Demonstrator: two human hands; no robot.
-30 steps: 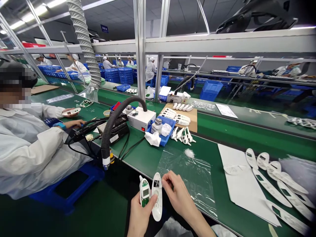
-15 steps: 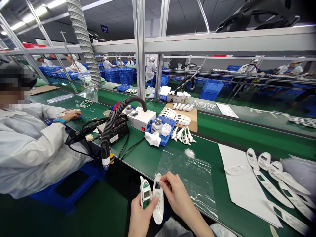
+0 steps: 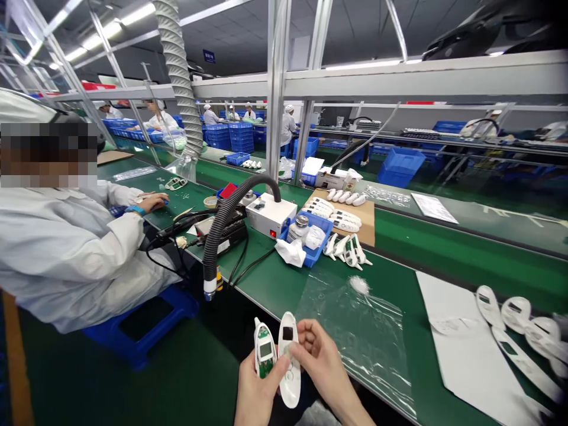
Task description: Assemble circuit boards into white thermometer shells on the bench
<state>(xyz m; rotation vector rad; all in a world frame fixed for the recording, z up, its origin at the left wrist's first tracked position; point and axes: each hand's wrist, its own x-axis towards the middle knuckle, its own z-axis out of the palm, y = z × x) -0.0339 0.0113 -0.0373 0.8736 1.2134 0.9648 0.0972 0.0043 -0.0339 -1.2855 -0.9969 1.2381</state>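
Observation:
Low at the table's front edge, my left hand is closed around a white ear-thermometer body, its green circuit board and small grey display exposed, tip upward. The left thumb also presses on a long white oval cover standing upright beside the body. This cover has a dark window near its top and round button outlines lower down. My right hand pinches the cover's right edge, thumb on its face and fingers curled behind. Beyond the hands lies a clear plastic sheet with a small clump of tiny clear pieces.
White covers lie on white paper at right. Open thermometer bodies rest near a blue tray holding a metal-capped bottle. A black hose arches from a white box. A co-worker sits at left.
The view has swung left, shifting the scene rightward. My right fingers have moved down from the cover's window to its middle edge, uncovering the window. My left hand keeps its hold.

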